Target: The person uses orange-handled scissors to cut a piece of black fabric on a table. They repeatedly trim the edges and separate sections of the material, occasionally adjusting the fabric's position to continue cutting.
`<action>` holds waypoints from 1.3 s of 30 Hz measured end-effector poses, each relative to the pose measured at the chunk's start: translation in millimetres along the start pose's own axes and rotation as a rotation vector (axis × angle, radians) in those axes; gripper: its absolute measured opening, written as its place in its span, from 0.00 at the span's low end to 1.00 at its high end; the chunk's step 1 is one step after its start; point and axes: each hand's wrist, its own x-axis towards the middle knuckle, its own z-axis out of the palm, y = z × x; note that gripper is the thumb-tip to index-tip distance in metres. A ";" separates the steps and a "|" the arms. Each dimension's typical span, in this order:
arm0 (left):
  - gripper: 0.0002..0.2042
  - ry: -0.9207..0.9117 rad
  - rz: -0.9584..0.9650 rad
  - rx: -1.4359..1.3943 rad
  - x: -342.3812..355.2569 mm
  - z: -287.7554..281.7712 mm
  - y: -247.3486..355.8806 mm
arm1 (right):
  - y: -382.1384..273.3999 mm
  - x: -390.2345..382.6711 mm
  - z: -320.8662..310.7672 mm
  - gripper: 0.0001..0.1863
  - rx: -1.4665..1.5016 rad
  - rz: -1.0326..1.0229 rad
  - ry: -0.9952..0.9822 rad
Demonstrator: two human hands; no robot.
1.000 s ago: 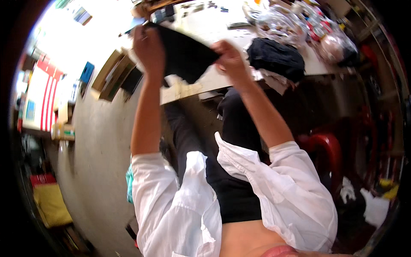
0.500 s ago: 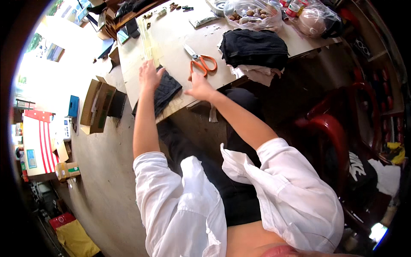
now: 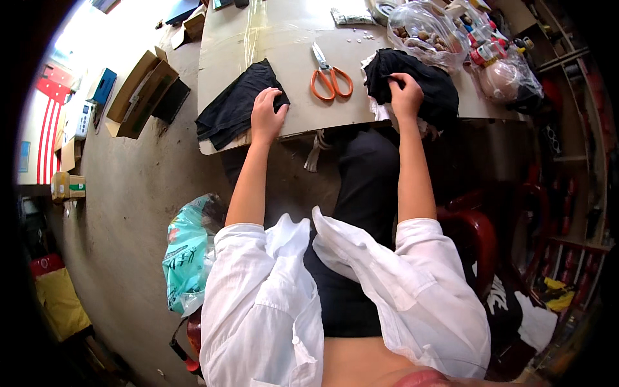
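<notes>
My right hand point(image 3: 407, 97) pinches the edge of a black cloth point(image 3: 422, 71) on top of a pile at the table's right side. White cloth point(image 3: 379, 111) shows beneath the black layers. On the left, a folded piece of black fabric point(image 3: 235, 106) lies near the table's front edge. My left hand point(image 3: 265, 116) rests at its right side, thumb apart from the loosely bent fingers. Between my hands lie scissors point(image 3: 331, 80) with orange handles, their blades pointing away from me.
Behind the pile, a clear plastic bag point(image 3: 429, 32) holds round brown things. Small bottles point(image 3: 488, 51) and another bag point(image 3: 506, 80) stand right of it. Clear tape point(image 3: 255, 32) runs across the table point(image 3: 293, 39). An open cardboard box point(image 3: 143, 90) and a teal bag point(image 3: 187, 258) are at the left.
My right hand has moved from beside the scissors to the cloth pile and grips its top cloth. My left hand has drawn back nearer along the black fabric. The view has shifted.
</notes>
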 end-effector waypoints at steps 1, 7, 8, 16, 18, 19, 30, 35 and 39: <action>0.13 0.007 -0.006 -0.008 -0.9 2.3 -0.5 | 12.2 3.2 1.7 0.07 0.053 0.073 0.088; 0.05 0.050 -0.007 -0.019 -1.6 2.0 0.5 | 41.6 15.4 -3.1 0.08 0.857 0.656 0.155; 0.04 0.049 -0.004 -0.017 -1.6 3.1 0.9 | 46.2 16.2 -3.3 0.07 0.893 0.669 0.170; 0.03 0.076 0.006 -0.007 -0.8 2.2 4.6 | 50.5 18.0 -1.2 0.12 1.150 0.835 0.257; 0.03 0.074 0.007 -0.012 -1.2 1.7 4.2 | 56.7 16.8 -1.6 0.12 1.179 0.866 0.250; 0.03 0.074 0.008 -0.014 -1.2 1.4 3.8 | 56.9 16.6 -1.0 0.12 1.183 0.855 0.250; 0.03 0.073 -0.002 -0.013 -2.8 2.8 0.2 | 1.0 -10.3 -3.6 0.07 0.378 0.033 -0.092; 0.04 0.067 0.002 -0.013 -1.7 3.7 0.9 | -1.8 -10.8 -5.6 0.14 0.190 -0.188 -0.229; 0.03 0.085 0.000 -0.071 -3.1 -2.2 8.9 | -27.7 -16.1 -8.9 0.10 -0.010 -0.238 -0.156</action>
